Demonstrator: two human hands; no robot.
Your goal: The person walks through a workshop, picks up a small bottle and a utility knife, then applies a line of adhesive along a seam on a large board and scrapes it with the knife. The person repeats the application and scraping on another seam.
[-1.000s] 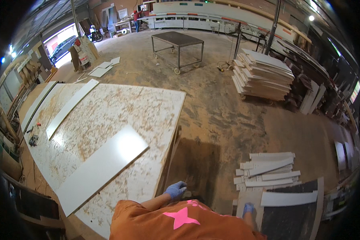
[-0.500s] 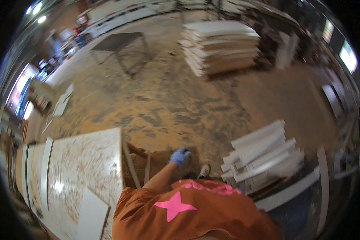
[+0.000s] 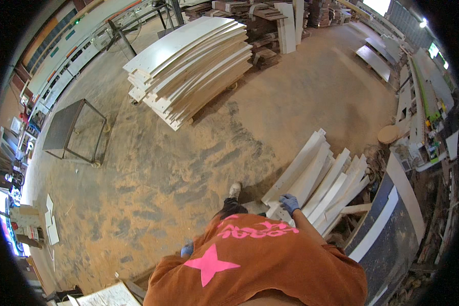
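My right hand (image 3: 289,203), in a blue-grey glove, is over the near ends of a pile of long white board strips (image 3: 319,176). Its fingers look loosely bent and apart, and nothing shows held in them; whether they touch a strip I cannot tell. Only a bit of blue glove shows of my left hand (image 3: 187,250), low beside the orange-brown shirt, which hides its fingers. One shoe (image 3: 235,190) is on the dusty floor just left of the strips.
A tall stack of white panels (image 3: 188,61) stands ahead. A dark metal-framed table (image 3: 66,127) is at the left. A white-topped workbench (image 3: 109,296) shows at the lower left. Dark sheets (image 3: 387,229) lie right of the strips; loose panels (image 3: 375,64) rest farther back.
My view has swung right, bringing the strip pile nearer the middle and the workbench to the lower edge. My right hand has come into view over the strips; my left is now mostly hidden.
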